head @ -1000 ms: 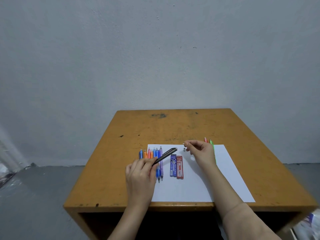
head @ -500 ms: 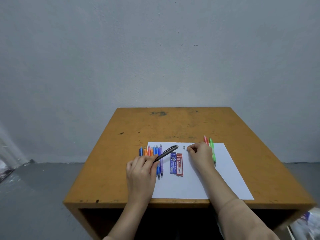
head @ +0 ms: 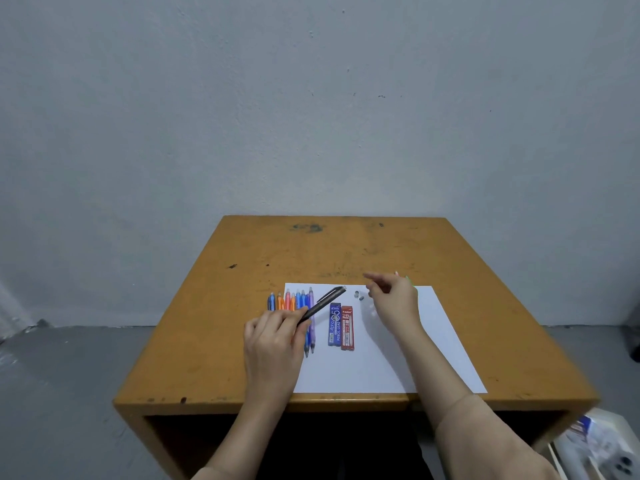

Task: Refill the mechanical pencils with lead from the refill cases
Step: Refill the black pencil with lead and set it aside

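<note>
- On the orange-brown table (head: 346,251), in the head view, a white sheet of paper (head: 381,368) is lying close to the front edge.
- The left hand (head: 273,341) is gripping a black pencil (head: 323,304), with fingers and thumb curling round its lower half. The pencil is slanting up and to the right, and its far end is hanging above the paper.
- Beside and partly under that hand, a row of coloured pencils (head: 291,301) is lying side by side across the paper's left edge, in blue, orange, pink and purple.
- Just right of the row, a blue refill case (head: 335,323) and a red refill case (head: 347,329) are lying flat on the paper, with their long sides touching.
- Two small grey caps (head: 358,295) are sitting on the paper beyond the red case, between the black pencil's far end and the right hand (head: 394,303).
- The right hand is hovering over the far part of the paper and is blurred. Its forefinger is stretching out to the left, the other fingers are bending loosely, and nothing is showing between them.
- Behind it, the ends of a red pencil (head: 397,273) and a green pencil (head: 409,280) are poking out, and the hand is hiding the rest of them.
- A white box (head: 595,445) is standing on the grey floor at the lower right.
</note>
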`<state>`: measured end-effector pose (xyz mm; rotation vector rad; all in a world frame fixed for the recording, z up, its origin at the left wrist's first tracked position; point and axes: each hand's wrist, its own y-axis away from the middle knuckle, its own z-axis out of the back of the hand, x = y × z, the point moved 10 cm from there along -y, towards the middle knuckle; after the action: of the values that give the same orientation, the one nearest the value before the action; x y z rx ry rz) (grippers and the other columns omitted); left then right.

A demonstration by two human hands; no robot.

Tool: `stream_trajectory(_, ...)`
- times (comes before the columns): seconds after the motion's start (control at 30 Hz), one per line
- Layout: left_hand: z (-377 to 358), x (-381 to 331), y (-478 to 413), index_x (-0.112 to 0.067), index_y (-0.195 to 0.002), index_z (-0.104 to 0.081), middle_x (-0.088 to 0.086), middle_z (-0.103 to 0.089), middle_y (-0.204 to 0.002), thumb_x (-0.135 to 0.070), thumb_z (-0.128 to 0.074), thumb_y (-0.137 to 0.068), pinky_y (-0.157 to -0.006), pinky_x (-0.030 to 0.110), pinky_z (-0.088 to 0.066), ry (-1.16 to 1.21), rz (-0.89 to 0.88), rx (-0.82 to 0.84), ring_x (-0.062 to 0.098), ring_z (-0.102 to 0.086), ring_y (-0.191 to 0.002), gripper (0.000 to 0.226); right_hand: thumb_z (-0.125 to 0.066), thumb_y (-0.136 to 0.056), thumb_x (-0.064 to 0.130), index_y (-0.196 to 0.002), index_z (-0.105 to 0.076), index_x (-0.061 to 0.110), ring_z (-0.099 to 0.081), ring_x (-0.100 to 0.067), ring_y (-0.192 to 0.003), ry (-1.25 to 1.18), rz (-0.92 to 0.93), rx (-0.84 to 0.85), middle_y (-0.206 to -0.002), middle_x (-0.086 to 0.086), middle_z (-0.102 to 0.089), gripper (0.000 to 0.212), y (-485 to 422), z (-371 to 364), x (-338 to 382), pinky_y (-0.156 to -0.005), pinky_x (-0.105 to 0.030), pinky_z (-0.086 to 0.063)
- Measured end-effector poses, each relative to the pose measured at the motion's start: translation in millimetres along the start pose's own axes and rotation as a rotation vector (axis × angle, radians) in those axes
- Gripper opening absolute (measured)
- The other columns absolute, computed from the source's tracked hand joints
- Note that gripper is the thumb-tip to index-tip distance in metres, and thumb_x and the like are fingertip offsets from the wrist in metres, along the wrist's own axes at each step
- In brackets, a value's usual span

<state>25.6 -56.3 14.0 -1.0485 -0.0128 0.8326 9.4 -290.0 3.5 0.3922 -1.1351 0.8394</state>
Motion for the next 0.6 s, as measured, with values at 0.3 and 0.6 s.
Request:
stream_trajectory(0.3, -1.5, -11.1, -1.4, -0.013, -0.091, -0.073, -0.007, -0.067, -0.079, -0.032, -0.054, -0.087, -0.073, 0.020, -0.028, 0.059, -0.086, 0.000, 0.007, -0.050, -0.079, 0.028, -0.066, -0.087, 0.008, -0.103, -0.064, 0.029, -0.070, -0.014, -0.085, -0.442, -0.006, 0.009, -0.086, -0.003, -0.072, 0.026, 60.5, -16.8, 8.4, -0.076, -0.028, -0.057)
stream_trajectory(0.6, -9.4, -27.0, 5.2, -0.010, -0.093, -0.071, -0.005, -0.067, -0.080, -0.031, -0.057, -0.089, -0.073, 0.018, -0.030, 0.091, -0.245, 0.056, 0.010, -0.054, -0.078, 0.026, -0.070, -0.084, 0.008, -0.109, -0.058, 0.025, -0.071, -0.012, -0.074, -0.593, -0.073, -0.128, -0.083, -0.001, -0.073, 0.032, 80.8, -25.2, 5.1, -0.070, -0.022, -0.057)
